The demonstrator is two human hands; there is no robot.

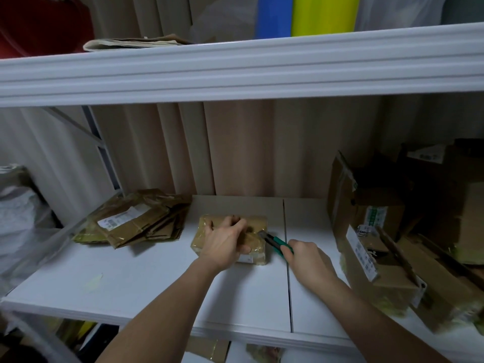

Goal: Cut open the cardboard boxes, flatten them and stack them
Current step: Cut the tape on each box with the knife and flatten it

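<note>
Your left hand (227,242) presses down on the small taped box (230,238), fingers (234,220) curled over its far top edge. Right hand (306,260) grips the green utility knife (276,243), fingers wrapped round the handle, blade tip touching the box's right edge. Knife's long axis runs from your right hand up-left toward the box. Both forearms reach in from the near shelf edge. The box sits mid-shelf (146,279), long axis front to back. Bare shelf lies near-left of the box. Flattened cardboard stack (136,218) far-left of the box; unopened boxes (387,260) crowd its right, well apart.
</note>
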